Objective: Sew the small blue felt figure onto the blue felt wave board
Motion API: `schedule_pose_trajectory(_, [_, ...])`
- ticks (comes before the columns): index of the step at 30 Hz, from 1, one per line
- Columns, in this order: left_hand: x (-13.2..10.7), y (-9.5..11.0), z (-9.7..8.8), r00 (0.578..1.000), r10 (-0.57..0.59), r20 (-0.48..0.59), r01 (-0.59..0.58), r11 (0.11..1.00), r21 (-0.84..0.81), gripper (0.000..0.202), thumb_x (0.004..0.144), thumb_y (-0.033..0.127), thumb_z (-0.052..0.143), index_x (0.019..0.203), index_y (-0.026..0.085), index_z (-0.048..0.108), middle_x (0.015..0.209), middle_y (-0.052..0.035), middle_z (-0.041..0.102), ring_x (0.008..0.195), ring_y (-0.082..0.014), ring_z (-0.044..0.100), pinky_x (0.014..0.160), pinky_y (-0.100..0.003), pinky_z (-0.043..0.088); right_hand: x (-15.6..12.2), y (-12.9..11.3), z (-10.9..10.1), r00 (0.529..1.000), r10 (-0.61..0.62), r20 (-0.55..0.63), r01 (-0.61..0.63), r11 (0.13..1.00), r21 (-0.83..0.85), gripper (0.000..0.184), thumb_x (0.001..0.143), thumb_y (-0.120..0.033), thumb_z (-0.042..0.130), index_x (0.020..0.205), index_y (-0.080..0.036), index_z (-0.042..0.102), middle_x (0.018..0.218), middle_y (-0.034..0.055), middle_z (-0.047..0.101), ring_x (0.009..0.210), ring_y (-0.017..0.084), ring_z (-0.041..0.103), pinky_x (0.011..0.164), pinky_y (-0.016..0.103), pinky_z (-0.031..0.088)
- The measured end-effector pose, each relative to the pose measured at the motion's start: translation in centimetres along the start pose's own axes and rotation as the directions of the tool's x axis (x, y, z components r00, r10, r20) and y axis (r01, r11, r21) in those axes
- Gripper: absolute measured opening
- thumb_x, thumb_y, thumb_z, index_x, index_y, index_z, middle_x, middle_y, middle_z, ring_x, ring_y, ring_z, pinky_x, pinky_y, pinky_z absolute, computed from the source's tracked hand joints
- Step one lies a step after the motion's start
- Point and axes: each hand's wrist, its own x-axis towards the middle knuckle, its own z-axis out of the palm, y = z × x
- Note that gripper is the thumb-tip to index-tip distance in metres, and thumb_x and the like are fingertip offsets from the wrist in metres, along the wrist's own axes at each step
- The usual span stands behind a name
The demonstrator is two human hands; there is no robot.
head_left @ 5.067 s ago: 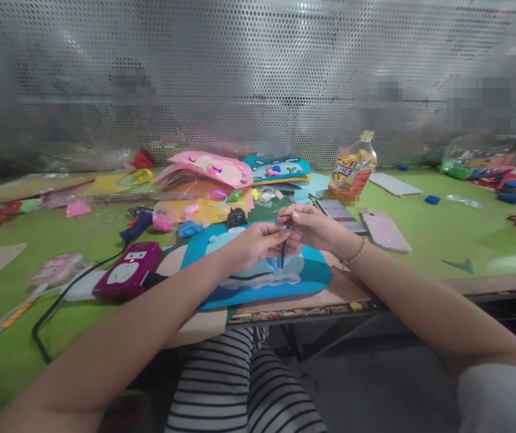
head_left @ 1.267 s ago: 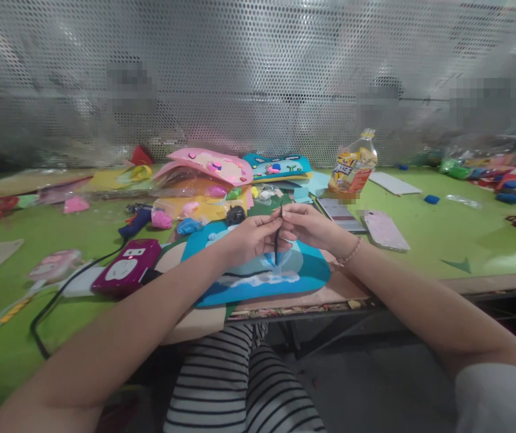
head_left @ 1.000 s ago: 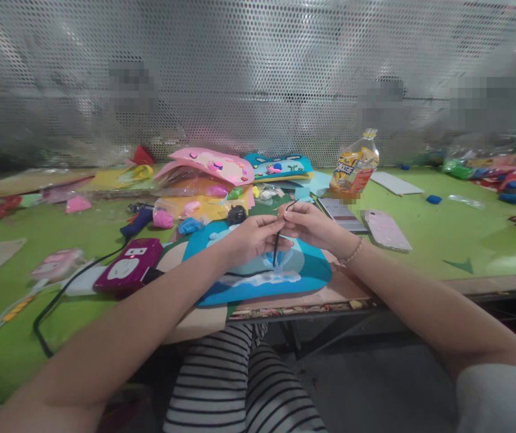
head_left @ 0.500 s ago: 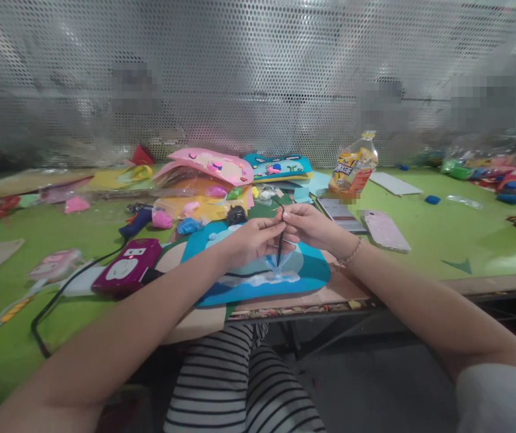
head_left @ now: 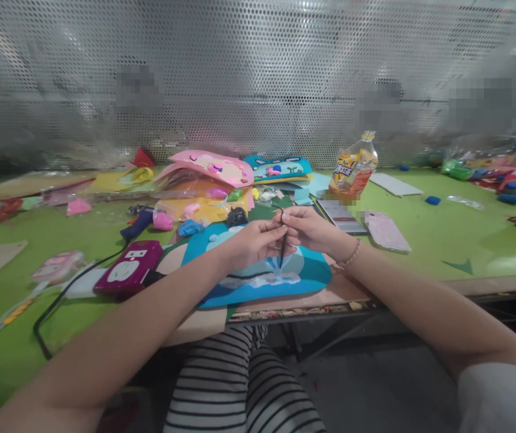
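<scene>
At the left of the frame, your purple power block sits on the green tabletop, with the dark blue glue gun lying just beyond it. Left of centre are a blue lump and, further right, a black lump, near the far edge of your blue sheet.

That sheet lies in the middle of the frame, partly under your hands. As far as it shows, it already carries a pale blue area, a white wavy strip low down and a black line just above that strip, so I judge it partly decorated; what your hands cover, I cannot tell.

Your left hand has its thumb and fingertips pinched on a thin black strand at frame centre. Your right hand, just beside it, also pinches the strand, nearer its upper end. The strand hangs in front of the sheet, its lower end tapering; it seems not yet laid down, so that piece looks unfinished. Right of your hands, the pink phone-like slab lies untouched.
</scene>
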Motion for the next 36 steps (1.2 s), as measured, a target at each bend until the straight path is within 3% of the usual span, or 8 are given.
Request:
schedule_pose_trajectory(12, [-0.03,-0.18,0.11,1.000,0.011,-0.009,-0.011,1.000,0.011,0.024,0.074,0.031,0.070,0.087,0.010,0.066,0.086,-0.0088,0.069,0.074,-0.0144,0.065,0.079,-0.032,0.050,0.06,0.06,0.11,1.000,-0.006,-0.024,0.006,1.000,0.029,0.022,0.073,-0.030,0.072,0.076,-0.015,0.056,0.052,-0.0075,0.053,0.037,0.005,0.046,0.037,0.019,0.043])
schedule_pose_trajectory(23, [-0.07,0.00,0.19,0.999,0.021,-0.031,-0.020,0.999,0.030,0.021,0.076,0.029,0.069,0.084,0.010,0.066,0.077,-0.0064,0.067,0.071,-0.0134,0.064,0.077,-0.032,0.050,-0.08,-0.24,0.29,1.000,0.013,0.008,-0.014,0.999,0.044,0.024,0.074,-0.031,0.071,0.084,-0.012,0.061,0.050,-0.0082,0.050,0.041,0.006,0.048,0.040,0.020,0.045])
schedule_pose_trajectory(30, [-0.03,-0.11,0.12,0.999,0.031,-0.029,-0.030,0.999,0.037,0.025,0.072,0.032,0.072,0.084,0.011,0.067,0.084,-0.0078,0.068,0.073,-0.0143,0.064,0.076,-0.031,0.050,-0.15,-0.24,0.43,1.000,0.005,-0.016,-0.005,0.999,0.048,0.023,0.072,-0.029,0.073,0.075,-0.016,0.054,0.054,-0.0072,0.054,0.039,0.006,0.047,0.038,0.020,0.043])
schedule_pose_trajectory(36, [-0.19,0.12,0.22,0.999,0.015,-0.039,-0.012,0.998,0.053,0.022,0.075,0.030,0.069,0.085,0.011,0.067,0.081,-0.0070,0.068,0.073,-0.0133,0.064,0.078,-0.033,0.050,-0.23,-0.33,0.40,1.000,0.002,0.013,-0.002,0.999,0.041,0.021,0.075,-0.031,0.070,0.082,-0.013,0.059,0.051,-0.0076,0.050,0.041,0.006,0.046,0.041,0.022,0.045])
